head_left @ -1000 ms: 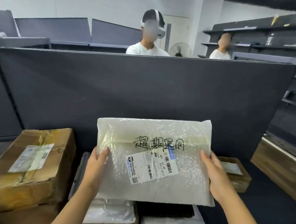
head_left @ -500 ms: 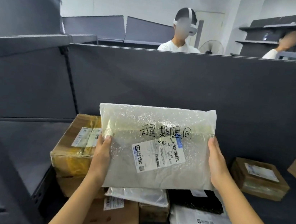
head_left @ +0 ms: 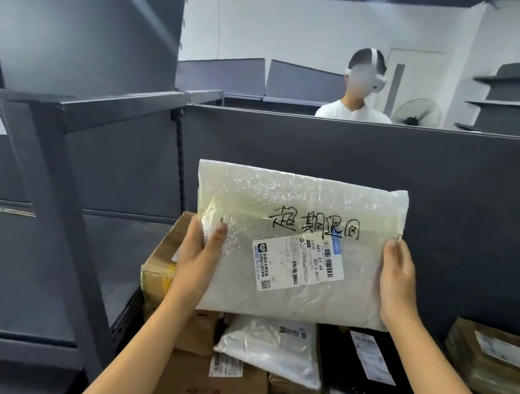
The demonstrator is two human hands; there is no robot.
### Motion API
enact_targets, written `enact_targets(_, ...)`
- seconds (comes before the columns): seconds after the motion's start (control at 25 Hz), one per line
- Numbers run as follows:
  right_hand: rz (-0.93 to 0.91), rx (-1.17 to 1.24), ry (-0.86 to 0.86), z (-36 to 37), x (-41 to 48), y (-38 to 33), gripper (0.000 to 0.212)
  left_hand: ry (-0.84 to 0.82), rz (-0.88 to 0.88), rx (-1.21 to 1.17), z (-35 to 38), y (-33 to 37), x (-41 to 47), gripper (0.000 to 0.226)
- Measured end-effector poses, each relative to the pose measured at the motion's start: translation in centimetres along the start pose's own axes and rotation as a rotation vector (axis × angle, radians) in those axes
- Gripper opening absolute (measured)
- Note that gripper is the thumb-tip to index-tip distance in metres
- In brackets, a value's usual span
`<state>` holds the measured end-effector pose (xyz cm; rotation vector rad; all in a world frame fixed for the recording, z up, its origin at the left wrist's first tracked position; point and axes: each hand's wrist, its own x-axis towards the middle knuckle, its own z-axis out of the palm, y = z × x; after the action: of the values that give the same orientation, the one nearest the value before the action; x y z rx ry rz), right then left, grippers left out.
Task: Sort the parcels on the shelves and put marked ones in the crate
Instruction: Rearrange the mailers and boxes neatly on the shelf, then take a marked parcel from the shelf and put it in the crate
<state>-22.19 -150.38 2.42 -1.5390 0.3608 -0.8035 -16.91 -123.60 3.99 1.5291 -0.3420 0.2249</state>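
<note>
Grey shelving (head_left: 103,275) fills the view, with a tall back panel (head_left: 388,167) right behind the stack I am working over. I hold a bubble-wrap parcel (head_left: 295,244) upright above the shelf, clear of everything below. My left hand (head_left: 199,255) clasps its left edge, thumb over the front; my right hand (head_left: 398,281) is closed on its right edge. Handwriting (head_left: 313,230) runs across the front above the printed label (head_left: 297,264), so I judge this one marked and bound for the crate, which is not in view. Next I must carry it out toward me. Risks: the slanted upright post (head_left: 61,213) near my left forearm, and cardboard boxes (head_left: 210,385) and soft mailers (head_left: 272,347) beneath. Room behind is nil; toward me is open.
</note>
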Motion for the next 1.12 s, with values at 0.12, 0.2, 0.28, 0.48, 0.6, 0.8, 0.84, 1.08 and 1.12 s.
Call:
enact_targets(0.12, -0.121, -0.016, 0.002, -0.8, 1.1, -2.5, 0.030, 0.035, -0.013, -0.008, 1.0, 1.4, 1.2, 0.008)
enact_targets(0.2, -0.167, -0.057, 0.019, -1.5, 2.0, -3.7, 0.033, 0.035, -0.035, -0.034, 1.8, 2.1, 1.8, 0.008)
enact_targets(0.28, -0.185, -0.076, 0.024, -2.2, 2.6, -4.4, 0.036, 0.035, -0.052, -0.040, 2.6, 2.5, 2.2, 0.017)
enact_targets(0.48, -0.128, -0.098, 0.042, -4.3, 2.9, -4.2, 0.029, 0.030, -0.073, -0.036, 4.3, 1.8, 2.6, 0.008)
enact_targets(0.6, -0.014, -0.187, 0.051, -5.9, 2.8, -3.1, 0.033, -0.024, -0.161, 0.010, 5.9, 0.7, 2.5, 0.036)
enact_targets(0.8, 0.134, -0.291, 0.085, -9.4, 1.4, -0.8, 0.035, -0.121, -0.300, 0.049, 8.6, -1.7, 1.0, 0.060)
enact_targets(0.84, 0.144, -0.302, 0.104, -10.2, 1.0, -0.4, 0.035, -0.139, -0.308, 0.040, 9.1, -2.1, 0.6, 0.051)
enact_targets(1.08, 0.217, -0.293, 0.231, -14.9, -2.3, 2.1, 0.036, -0.258, -0.319, 0.021, 12.9, -5.0, -2.2, 0.037)
enact_targets(1.12, 0.233, -0.283, 0.255, -15.8, -3.0, 2.7, 0.035, -0.283, -0.312, 0.020, 13.6, -5.6, -2.7, 0.035)
